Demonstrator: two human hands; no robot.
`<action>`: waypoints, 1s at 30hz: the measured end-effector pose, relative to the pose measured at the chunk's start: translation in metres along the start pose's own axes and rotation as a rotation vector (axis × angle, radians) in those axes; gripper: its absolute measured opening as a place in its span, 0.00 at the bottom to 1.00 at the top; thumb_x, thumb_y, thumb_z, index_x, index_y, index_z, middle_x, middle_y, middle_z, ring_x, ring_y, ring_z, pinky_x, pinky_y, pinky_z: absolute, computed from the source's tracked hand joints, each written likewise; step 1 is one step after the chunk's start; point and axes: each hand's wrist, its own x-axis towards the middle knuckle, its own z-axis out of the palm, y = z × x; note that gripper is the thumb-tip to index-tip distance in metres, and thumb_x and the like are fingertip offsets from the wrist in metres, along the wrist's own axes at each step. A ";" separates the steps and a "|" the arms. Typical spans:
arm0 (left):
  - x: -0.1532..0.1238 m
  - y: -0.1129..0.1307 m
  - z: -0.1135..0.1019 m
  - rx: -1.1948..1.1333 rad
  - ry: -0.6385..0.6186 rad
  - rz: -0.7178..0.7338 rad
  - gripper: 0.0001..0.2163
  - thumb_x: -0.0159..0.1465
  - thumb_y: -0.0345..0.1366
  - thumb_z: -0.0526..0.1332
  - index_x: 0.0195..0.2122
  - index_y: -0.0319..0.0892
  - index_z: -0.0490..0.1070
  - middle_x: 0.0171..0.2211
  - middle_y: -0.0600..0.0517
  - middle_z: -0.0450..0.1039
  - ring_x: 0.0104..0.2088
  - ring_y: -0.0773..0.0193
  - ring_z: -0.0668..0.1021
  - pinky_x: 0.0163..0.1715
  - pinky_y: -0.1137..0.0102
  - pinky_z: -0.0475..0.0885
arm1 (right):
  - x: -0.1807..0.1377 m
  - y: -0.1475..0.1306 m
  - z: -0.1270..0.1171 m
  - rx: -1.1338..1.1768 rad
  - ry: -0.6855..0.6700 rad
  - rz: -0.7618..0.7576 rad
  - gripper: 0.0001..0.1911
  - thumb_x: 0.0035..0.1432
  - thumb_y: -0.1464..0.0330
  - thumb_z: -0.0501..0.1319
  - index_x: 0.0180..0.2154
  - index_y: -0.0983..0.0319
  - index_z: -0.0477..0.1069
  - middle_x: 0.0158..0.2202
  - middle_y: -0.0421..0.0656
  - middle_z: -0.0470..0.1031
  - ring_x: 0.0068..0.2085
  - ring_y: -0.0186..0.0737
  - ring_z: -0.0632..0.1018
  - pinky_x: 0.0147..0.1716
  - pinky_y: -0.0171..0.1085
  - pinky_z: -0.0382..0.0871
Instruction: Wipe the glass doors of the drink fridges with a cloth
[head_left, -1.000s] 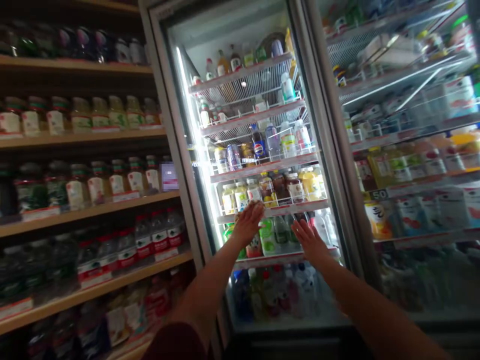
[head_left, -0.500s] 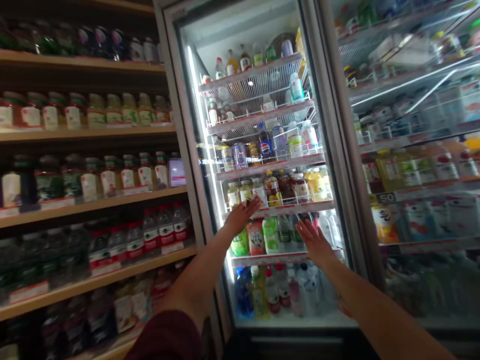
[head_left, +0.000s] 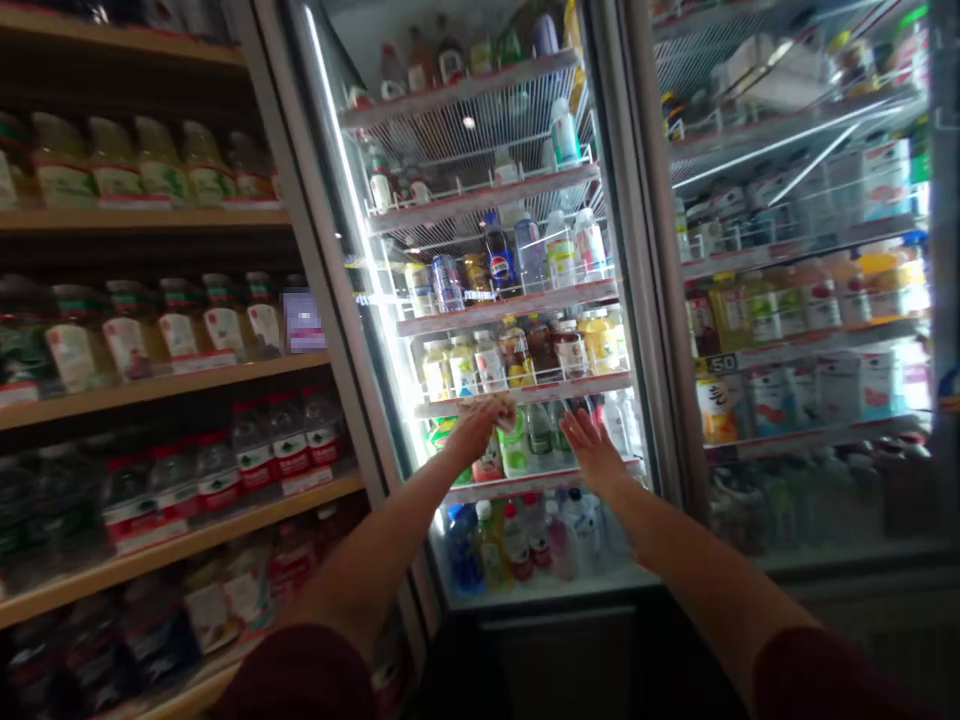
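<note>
My left hand (head_left: 478, 428) reaches out toward the lit glass-door fridge (head_left: 626, 300). Under its fingers is a pale, crumpled piece that looks like a cloth (head_left: 505, 412), in front of a shelf rail. My right hand (head_left: 596, 455) is raised to the right of it, palm forward and fingers stretched out, holding nothing. Whether it touches the glass I cannot tell. Behind the hands, the fridge shelves carry jars (head_left: 571, 350), a green-labelled bottle (head_left: 514, 445) and a dark blue Pepsi bottle (head_left: 499, 255).
On the left, wooden shelves (head_left: 225, 378) hold rows of bottles, among them red-labelled water bottles (head_left: 255, 450). A second glass-fronted fridge (head_left: 810, 440) with cartons and juices stands to the right. Several bottles (head_left: 517, 545) fill the fridge's lowest level.
The view has shifted, so the shelves sit further left and higher. Against the fridge, my left hand has moved down and slightly right with the cloth. My right hand stays near the same bottles.
</note>
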 end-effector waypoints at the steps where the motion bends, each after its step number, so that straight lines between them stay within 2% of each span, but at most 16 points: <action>1: 0.008 0.004 -0.001 -0.041 0.038 -0.031 0.16 0.67 0.24 0.57 0.47 0.46 0.81 0.50 0.46 0.87 0.55 0.54 0.86 0.63 0.53 0.81 | 0.001 -0.003 -0.005 0.074 0.007 0.010 0.61 0.61 0.68 0.72 0.85 0.58 0.42 0.85 0.54 0.36 0.85 0.62 0.44 0.80 0.66 0.52; 3: 0.022 0.016 0.003 -0.114 0.099 -0.080 0.17 0.68 0.26 0.56 0.53 0.45 0.78 0.50 0.47 0.86 0.51 0.57 0.86 0.58 0.58 0.83 | 0.007 -0.011 -0.019 0.280 0.072 0.056 0.61 0.65 0.63 0.72 0.85 0.60 0.38 0.85 0.60 0.42 0.84 0.66 0.50 0.78 0.68 0.56; 5: 0.030 0.032 0.017 -0.282 0.162 -0.170 0.16 0.67 0.26 0.59 0.53 0.45 0.77 0.48 0.49 0.85 0.49 0.58 0.85 0.56 0.61 0.82 | 0.017 -0.024 -0.036 0.507 0.201 0.101 0.58 0.70 0.60 0.69 0.85 0.62 0.35 0.83 0.64 0.52 0.82 0.66 0.59 0.77 0.69 0.60; 7: 0.032 0.051 0.037 -0.483 0.213 -0.277 0.13 0.65 0.27 0.62 0.49 0.45 0.77 0.44 0.51 0.84 0.46 0.59 0.85 0.53 0.62 0.83 | 0.029 -0.039 -0.053 0.679 0.322 0.018 0.55 0.71 0.63 0.67 0.85 0.62 0.36 0.82 0.62 0.56 0.81 0.61 0.62 0.78 0.65 0.61; 10: 0.030 0.071 0.060 -0.711 0.248 -0.393 0.11 0.67 0.32 0.65 0.50 0.44 0.77 0.41 0.52 0.84 0.43 0.58 0.84 0.51 0.61 0.83 | 0.044 -0.055 -0.072 0.766 0.365 -0.123 0.46 0.71 0.72 0.62 0.84 0.57 0.50 0.80 0.52 0.64 0.80 0.52 0.65 0.80 0.58 0.60; 12: 0.025 0.070 0.063 -0.760 0.224 -0.408 0.14 0.69 0.36 0.64 0.55 0.43 0.77 0.45 0.48 0.85 0.48 0.55 0.85 0.55 0.58 0.83 | 0.053 -0.052 -0.082 0.732 0.345 -0.118 0.40 0.69 0.76 0.58 0.80 0.56 0.62 0.76 0.48 0.72 0.77 0.49 0.71 0.78 0.56 0.65; 14: 0.014 0.058 0.055 -0.639 0.190 -0.356 0.18 0.70 0.37 0.64 0.59 0.41 0.78 0.56 0.42 0.84 0.60 0.50 0.83 0.65 0.52 0.78 | 0.065 -0.032 -0.095 0.638 0.365 -0.073 0.36 0.68 0.78 0.55 0.74 0.56 0.71 0.72 0.47 0.77 0.73 0.48 0.75 0.77 0.56 0.68; 15: 0.007 0.049 0.048 -0.508 0.180 -0.312 0.20 0.70 0.38 0.64 0.62 0.41 0.77 0.63 0.40 0.80 0.67 0.46 0.79 0.71 0.49 0.73 | 0.071 -0.018 -0.102 0.571 0.408 -0.040 0.36 0.68 0.79 0.53 0.73 0.57 0.73 0.72 0.46 0.77 0.73 0.48 0.76 0.77 0.56 0.68; 17: -0.011 0.028 0.032 -0.194 0.172 -0.236 0.25 0.71 0.39 0.65 0.69 0.43 0.75 0.76 0.39 0.68 0.80 0.41 0.64 0.80 0.42 0.58 | 0.085 0.016 -0.116 0.415 0.530 0.039 0.36 0.69 0.80 0.51 0.73 0.58 0.72 0.75 0.47 0.73 0.77 0.48 0.71 0.79 0.59 0.63; 18: -0.022 0.017 0.024 -0.055 0.165 -0.222 0.28 0.72 0.40 0.65 0.72 0.44 0.72 0.80 0.41 0.61 0.83 0.39 0.56 0.82 0.39 0.50 | 0.090 0.031 -0.121 0.337 0.589 0.092 0.38 0.69 0.81 0.49 0.75 0.58 0.69 0.76 0.47 0.71 0.79 0.48 0.67 0.80 0.62 0.60; 20: -0.041 -0.003 0.009 0.139 0.136 -0.258 0.32 0.73 0.45 0.67 0.77 0.48 0.67 0.84 0.44 0.53 0.85 0.36 0.45 0.81 0.32 0.38 | 0.095 0.051 -0.122 0.228 0.599 0.123 0.37 0.72 0.80 0.50 0.79 0.65 0.61 0.79 0.52 0.64 0.83 0.52 0.58 0.80 0.67 0.55; 21: -0.049 -0.012 0.004 0.196 0.122 -0.302 0.35 0.73 0.49 0.68 0.79 0.50 0.64 0.85 0.45 0.50 0.85 0.34 0.42 0.79 0.27 0.34 | 0.095 0.054 -0.119 0.187 0.561 0.112 0.36 0.73 0.79 0.50 0.79 0.69 0.58 0.81 0.55 0.61 0.84 0.54 0.54 0.80 0.68 0.53; 24: -0.067 -0.033 -0.004 0.233 0.079 -0.440 0.45 0.70 0.60 0.71 0.81 0.48 0.57 0.86 0.45 0.45 0.83 0.27 0.37 0.73 0.17 0.32 | 0.089 0.043 -0.105 0.075 0.340 -0.007 0.34 0.75 0.76 0.55 0.79 0.74 0.58 0.82 0.61 0.57 0.85 0.56 0.48 0.81 0.65 0.50; 26: -0.072 -0.042 -0.002 0.202 0.053 -0.478 0.49 0.67 0.62 0.72 0.81 0.45 0.57 0.86 0.44 0.43 0.83 0.25 0.35 0.71 0.15 0.32 | 0.092 0.035 -0.104 0.014 0.220 -0.097 0.34 0.75 0.76 0.56 0.78 0.73 0.60 0.82 0.61 0.57 0.85 0.55 0.49 0.81 0.63 0.49; 28: -0.074 -0.046 0.001 0.183 0.031 -0.477 0.50 0.67 0.61 0.74 0.81 0.44 0.56 0.87 0.45 0.39 0.82 0.25 0.33 0.71 0.14 0.31 | 0.112 0.040 -0.118 -0.017 0.188 -0.151 0.32 0.75 0.79 0.51 0.77 0.74 0.61 0.82 0.61 0.56 0.85 0.53 0.50 0.81 0.62 0.47; 30: -0.073 -0.048 0.004 0.180 0.018 -0.478 0.50 0.67 0.57 0.76 0.82 0.46 0.53 0.87 0.47 0.36 0.82 0.26 0.30 0.71 0.14 0.30 | 0.148 0.058 -0.140 -0.071 0.243 -0.143 0.30 0.78 0.78 0.43 0.75 0.80 0.62 0.81 0.68 0.54 0.84 0.53 0.49 0.79 0.65 0.44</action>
